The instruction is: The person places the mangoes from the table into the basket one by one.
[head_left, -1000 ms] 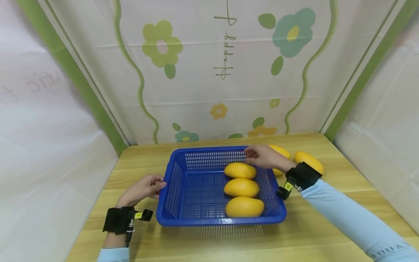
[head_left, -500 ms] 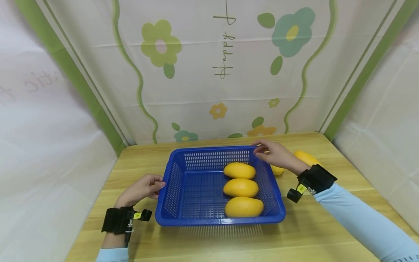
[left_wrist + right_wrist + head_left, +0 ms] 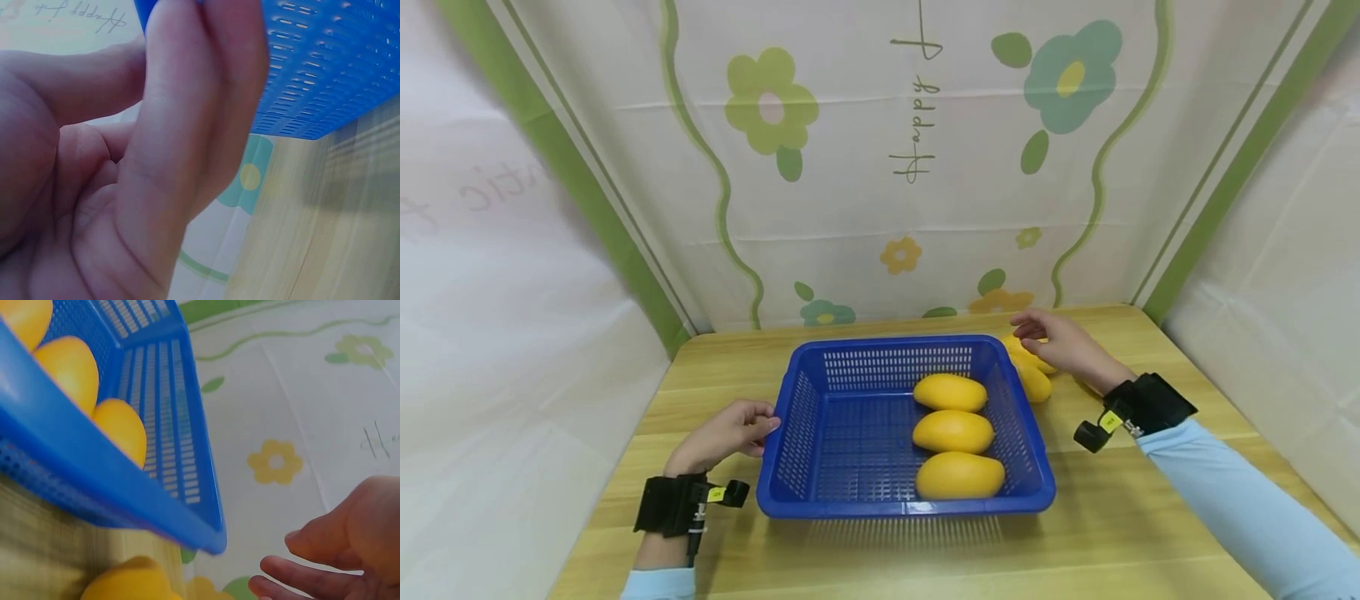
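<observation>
**Mangoes into basket: 3 in, at least 1 still out**

R fingers [image 3: 1028, 327]: loosely spread, slightly curved, holding nothing; they hover just above the loose mango [image 3: 1032, 379] that lies outside the basket's far-right corner. R wrist view confirms an empty palm and parted fingers, w/ a yellow fruit top below, beside the basket wall. Not yet gripped.

L fingers [image 3: 758, 417]: curled against the basket's L rim, thumb side on the blue edge; L wrist view shows fingers bunched tight by the perforated wall. Looks like a steadying hold.

R hand [image 3: 1063, 346]: beyond the basket's far-right corner, above the table.
L hand [image 3: 726, 433]: at the basket's L side, mid-length.

Basket [image 3: 797, 425]: blue, perforated, centre of wooden table [image 3: 1135, 517].

Contents: 3 mangoes in a row along the basket's R side: far [image 3: 950, 392], mid [image 3: 953, 431], near [image 3: 960, 474].

Progress (est.): 3 placed; the loose mango is left to pick up. Others may sit hidden behind the R hand; can't tell.
</observation>
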Motion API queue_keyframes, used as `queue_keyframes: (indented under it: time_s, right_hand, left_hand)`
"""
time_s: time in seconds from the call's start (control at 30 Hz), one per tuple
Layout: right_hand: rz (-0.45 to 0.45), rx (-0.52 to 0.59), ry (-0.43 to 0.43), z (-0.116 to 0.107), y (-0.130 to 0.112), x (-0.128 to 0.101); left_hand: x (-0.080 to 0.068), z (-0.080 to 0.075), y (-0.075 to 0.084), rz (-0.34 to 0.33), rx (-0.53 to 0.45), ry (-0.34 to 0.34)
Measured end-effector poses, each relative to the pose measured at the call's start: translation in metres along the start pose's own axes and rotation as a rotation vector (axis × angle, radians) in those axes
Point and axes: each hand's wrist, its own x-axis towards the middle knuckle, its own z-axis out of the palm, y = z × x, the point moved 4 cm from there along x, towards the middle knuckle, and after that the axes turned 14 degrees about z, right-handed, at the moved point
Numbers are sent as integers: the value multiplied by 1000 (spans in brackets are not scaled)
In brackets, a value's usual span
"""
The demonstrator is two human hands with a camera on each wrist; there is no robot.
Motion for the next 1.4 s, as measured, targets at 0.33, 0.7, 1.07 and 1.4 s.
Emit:
queue_keyframes:
  time_s: [0.33, 0.7, 1.07, 1.4]
  right_hand:
    - [65, 8, -29, 4, 32, 9]
    - [85, -107, -32, 19, 50, 21]
    - [102, -128, -28, 27, 54, 26]
    - [115, -159, -20, 36, 60, 30]
  left_hand:
    - [-2, 2, 3, 11, 1, -7]
    - [0, 2, 4, 3, 10, 2]
    - [-1, 1, 4, 6, 22, 2]
    - [0, 0, 1, -10, 23, 15]
